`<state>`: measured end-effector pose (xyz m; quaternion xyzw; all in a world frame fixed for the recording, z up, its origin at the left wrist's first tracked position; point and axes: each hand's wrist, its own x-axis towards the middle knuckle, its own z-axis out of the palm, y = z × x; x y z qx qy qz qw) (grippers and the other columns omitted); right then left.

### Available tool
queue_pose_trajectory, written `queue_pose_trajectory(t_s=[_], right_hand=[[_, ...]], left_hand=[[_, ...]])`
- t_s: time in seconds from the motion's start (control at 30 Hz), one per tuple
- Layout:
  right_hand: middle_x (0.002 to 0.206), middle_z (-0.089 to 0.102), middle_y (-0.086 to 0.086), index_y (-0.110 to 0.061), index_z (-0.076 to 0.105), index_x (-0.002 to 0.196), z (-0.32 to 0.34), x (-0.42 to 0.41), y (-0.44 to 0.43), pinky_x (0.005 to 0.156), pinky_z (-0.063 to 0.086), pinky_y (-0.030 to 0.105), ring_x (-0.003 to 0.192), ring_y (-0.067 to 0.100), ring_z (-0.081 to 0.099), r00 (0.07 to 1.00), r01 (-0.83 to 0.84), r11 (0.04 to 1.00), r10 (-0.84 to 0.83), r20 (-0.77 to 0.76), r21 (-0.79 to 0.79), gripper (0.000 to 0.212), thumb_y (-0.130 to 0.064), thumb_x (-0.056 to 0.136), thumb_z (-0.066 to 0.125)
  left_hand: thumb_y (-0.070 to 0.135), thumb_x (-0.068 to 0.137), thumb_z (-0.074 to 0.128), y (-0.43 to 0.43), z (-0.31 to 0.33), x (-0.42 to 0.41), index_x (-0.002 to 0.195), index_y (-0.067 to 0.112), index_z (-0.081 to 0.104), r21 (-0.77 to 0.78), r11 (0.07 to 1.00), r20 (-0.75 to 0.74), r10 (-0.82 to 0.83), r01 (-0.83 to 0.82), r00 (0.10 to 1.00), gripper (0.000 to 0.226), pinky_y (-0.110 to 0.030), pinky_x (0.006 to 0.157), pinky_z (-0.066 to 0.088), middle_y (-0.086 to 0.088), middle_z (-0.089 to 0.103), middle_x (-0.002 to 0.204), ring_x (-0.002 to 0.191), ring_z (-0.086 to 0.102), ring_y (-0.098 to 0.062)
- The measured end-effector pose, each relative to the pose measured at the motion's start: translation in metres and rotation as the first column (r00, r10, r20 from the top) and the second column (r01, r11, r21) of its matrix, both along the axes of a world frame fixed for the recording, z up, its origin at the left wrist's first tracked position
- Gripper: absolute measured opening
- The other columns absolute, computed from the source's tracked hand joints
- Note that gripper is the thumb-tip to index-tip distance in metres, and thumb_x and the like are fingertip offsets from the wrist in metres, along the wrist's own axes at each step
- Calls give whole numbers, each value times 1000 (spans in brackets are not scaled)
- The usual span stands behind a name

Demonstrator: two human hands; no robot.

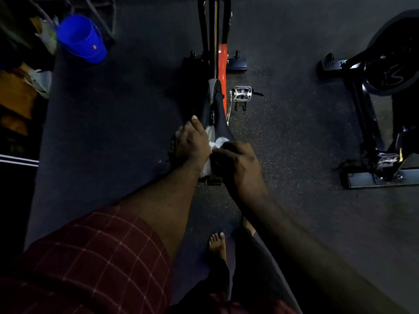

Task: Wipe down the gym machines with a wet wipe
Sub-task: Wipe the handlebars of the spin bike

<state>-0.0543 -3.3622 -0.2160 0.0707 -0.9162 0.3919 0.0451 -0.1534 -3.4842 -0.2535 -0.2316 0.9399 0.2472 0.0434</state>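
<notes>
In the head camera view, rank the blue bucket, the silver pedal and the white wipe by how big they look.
Largest: blue bucket.
Then silver pedal and white wipe: about alike; the wipe is partly covered, so unranked.

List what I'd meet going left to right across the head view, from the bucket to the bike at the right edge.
blue bucket → left hand → wet wipe → right hand → black exercise bike

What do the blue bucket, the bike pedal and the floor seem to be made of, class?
Round blue bucket: likely plastic, uniform glossy colour. Silvery cage-shaped bike pedal: probably bare metal, bright reflections. Dark speckled floor: seems rubber matting, matte with coloured flecks.
</notes>
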Motion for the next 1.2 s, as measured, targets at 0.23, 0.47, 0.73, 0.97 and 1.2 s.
queue_pose_trajectory(t_s=[0.23, 0.47, 0.73, 0.97, 1.2], right_hand=[[110, 72, 1, -17, 80, 113, -23, 21, 22, 88, 37, 3, 98, 7, 63, 971, 239, 969, -238, 21, -69, 23, -19, 95, 66], [102, 75, -22, -26, 81, 111, -18, 13, 29, 78, 49, 6, 91, -14, 67, 883, 459, 858, -415, 218, -228, 17, -23, 95, 77], [99, 75, -23, -27, 81, 111, -28, 14, 25, 76, 48, 6, 89, -15, 68, 850, 522, 805, -462, 254, -282, 18, -24, 94, 78], [112, 72, -23, -27, 79, 120, -22, 24, 23, 85, 48, 5, 100, -16, 66, 882, 462, 862, -419, 217, -210, 23, -21, 98, 73], [105, 80, -1, -16, 82, 109, -21, -67, 30, 82, 52, 7, 91, -12, 67, 974, 196, 961, -168, 154, -195, 22, -15, 88, 83]], left_hand=[[52, 110, 19, -3, -4, 1, 110, 18, 72, -26, 1000, -10, -1, 1, 1000, 63, -46, 90, 53, -10, 72, 117, 108, 67, -39], [52, 110, 17, -1, -2, 0, 116, 18, 71, -18, 1000, -2, -7, 7, 1000, 64, -48, 94, 51, -10, 71, 123, 114, 65, -39], [51, 111, 16, 1, -1, 1, 112, 17, 73, -26, 1000, 0, 15, -15, 1000, 66, -51, 93, 55, -10, 73, 116, 107, 68, -37], [53, 110, 15, 2, 2, 1, 111, 20, 73, -5, 1000, 6, 24, -24, 1000, 67, -52, 94, 54, -8, 72, 117, 109, 67, -38], [52, 111, 14, 1, -2, 2, 108, 18, 72, 1, 1000, -25, 9, -9, 1000, 67, -50, 93, 54, -8, 73, 116, 108, 68, -36]])
